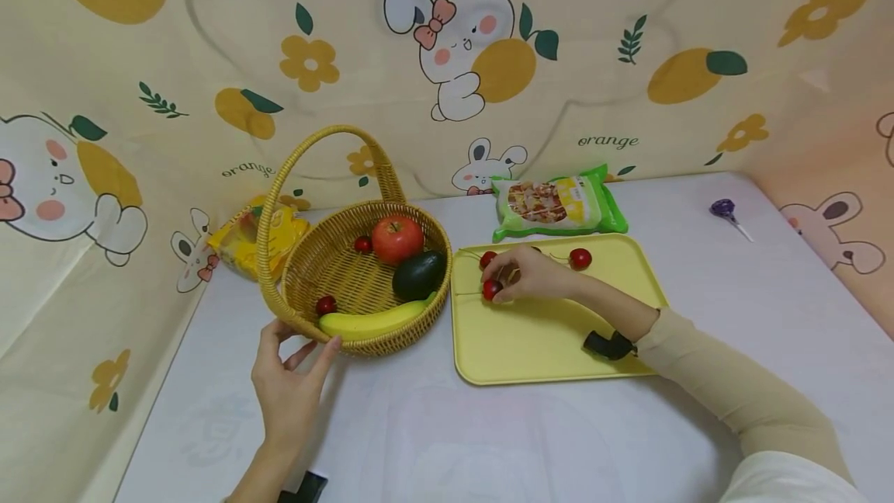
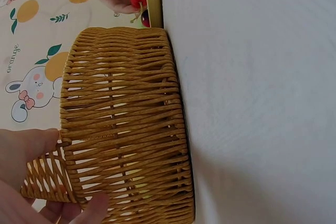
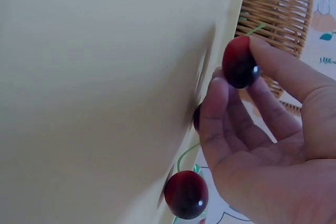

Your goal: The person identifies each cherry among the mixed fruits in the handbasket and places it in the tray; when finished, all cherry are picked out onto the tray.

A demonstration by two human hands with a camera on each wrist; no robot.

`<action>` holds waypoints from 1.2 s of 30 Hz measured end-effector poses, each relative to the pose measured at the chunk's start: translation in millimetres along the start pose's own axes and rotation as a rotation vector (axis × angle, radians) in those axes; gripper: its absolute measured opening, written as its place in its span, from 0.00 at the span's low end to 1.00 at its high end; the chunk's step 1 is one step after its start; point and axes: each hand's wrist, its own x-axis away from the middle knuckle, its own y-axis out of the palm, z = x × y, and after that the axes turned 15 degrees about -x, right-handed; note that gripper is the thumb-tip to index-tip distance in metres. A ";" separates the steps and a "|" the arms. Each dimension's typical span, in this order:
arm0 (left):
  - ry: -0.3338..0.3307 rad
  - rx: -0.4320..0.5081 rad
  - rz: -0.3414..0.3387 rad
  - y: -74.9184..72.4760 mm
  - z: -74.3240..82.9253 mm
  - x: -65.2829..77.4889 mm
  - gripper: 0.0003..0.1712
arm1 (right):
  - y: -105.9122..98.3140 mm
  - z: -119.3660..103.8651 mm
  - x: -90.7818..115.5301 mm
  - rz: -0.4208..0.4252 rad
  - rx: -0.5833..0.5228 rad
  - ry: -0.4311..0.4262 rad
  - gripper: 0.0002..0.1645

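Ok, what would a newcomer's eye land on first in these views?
Probably the wicker basket left of centre in the head view, with its tall handle and the red fruit, avocado and banana inside; the left hand holds its near side. Next, likely the shiny cherry pinched in the right hand, over the yellow tray to the basket's right. The bright green packet behind that tray stands out too.

On table [image 1: 433, 441]: basket [image 1: 349, 270] L, tray [image 1: 531, 348] to its R. In basket: apple [image 1: 397, 240] back R, avocado [image 1: 419, 275] before it, 2 cherries [image 1: 325, 305] L of those, banana [image 1: 373, 322] along front. Pkt [image 1: 559, 204] behind tray; 2nd pkt [image 1: 272, 243] by basket's back L; lollipop [image 1: 725, 211] far R. L hand [image 1: 289, 379] at basket's front L; R hand [image 1: 534, 274] w/ held cherry [image 1: 492, 289] over tray's L.
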 end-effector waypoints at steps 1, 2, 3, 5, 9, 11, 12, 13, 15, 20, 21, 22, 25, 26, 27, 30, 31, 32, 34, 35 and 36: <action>0.000 0.001 0.000 -0.1 -0.1 0.0 0.31 | 0.5 0.5 -0.6 -0.004 0.011 0.005 0.16; 0.000 0.002 -0.001 -0.2 -0.3 0.0 0.31 | 1.0 -0.1 -0.8 -0.007 0.018 0.012 0.16; 0.001 0.003 -0.001 -0.1 -0.8 0.1 0.31 | 1.6 -0.7 -0.9 -0.010 0.027 0.017 0.16; 0.002 0.002 0.000 0.0 -2.0 0.4 0.31 | 2.5 -0.8 -1.0 -0.018 0.046 0.024 0.15; -0.005 0.006 -0.003 1.4 -8.8 1.4 0.32 | 3.8 -2.6 -0.2 -0.028 0.066 0.020 0.15; -0.013 0.005 -0.007 3.5 -17.0 2.4 0.33 | 4.3 -3.9 0.0 -0.031 0.072 0.017 0.15; -0.016 0.006 -0.008 4.7 -21.7 3.0 0.33 | 4.3 -4.2 -0.2 -0.034 0.078 0.016 0.15; -0.020 0.005 -0.010 5.3 -24.3 3.2 0.34 | 4.2 -4.6 -0.4 -0.037 0.084 0.014 0.15; -0.021 0.002 -0.013 4.3 -21.5 2.5 0.33 | 3.5 -5.7 -1.4 -0.040 0.097 0.010 0.16; -0.005 -0.002 -0.013 -1.9 -1.9 -0.8 0.31 | 0.5 -19.0 -7.4 -0.018 0.172 -0.045 0.16; 0.000 -0.002 -0.011 -1.8 -2.3 -0.8 0.31 | 0.2 -24.1 -9.9 -0.011 0.183 -0.067 0.15; 0.008 -0.001 -0.009 -1.6 -2.8 -0.9 0.31 | 0.2 -29.2 -13.5 -0.005 0.185 -0.094 0.15; 0.027 -0.004 -0.001 -1.4 -4.6 -1.3 0.31 | 3.8 -50.2 -28.3 -0.008 0.149 -0.173 0.13; 0.035 -0.004 0.002 -1.3 -5.3 -1.5 0.32 | 6.3 -58.1 -34.9 -0.014 0.139 -0.202 0.13; 0.041 -0.008 0.005 -1.2 -6.1 -1.7 0.32 | 9.4 -65.7 -42.4 -0.026 0.131 -0.225 0.13; 0.050 -0.016 0.009 -1.1 -8.4 -2.6 0.31 | 21.9 -89.1 -68.6 -0.098 0.138 -0.256 0.14; 0.049 -0.020 0.009 -1.1 -9.1 -2.7 0.30 | 27.0 -96.3 -78.7 -0.133 0.147 -0.252 0.14; 0.047 -0.026 0.008 -1.3 -9.5 -2.7 0.29 | 32.0 -102.0 -90.0 -0.174 0.153 -0.249 0.14; 0.035 -0.041 0.003 -1.4 -9.9 -2.7 0.26 | 41.8 -113.1 -112.7 -0.258 0.158 -0.222 0.14; 0.024 -0.047 -0.001 -1.4 -10.0 -2.6 0.25 | 46.7 -117.2 -124.7 -0.297 0.157 -0.211 0.15; 0.012 -0.053 -0.005 -1.4 -9.9 -2.5 0.24 | 51.5 -121.0 -136.4 -0.333 0.153 -0.193 0.15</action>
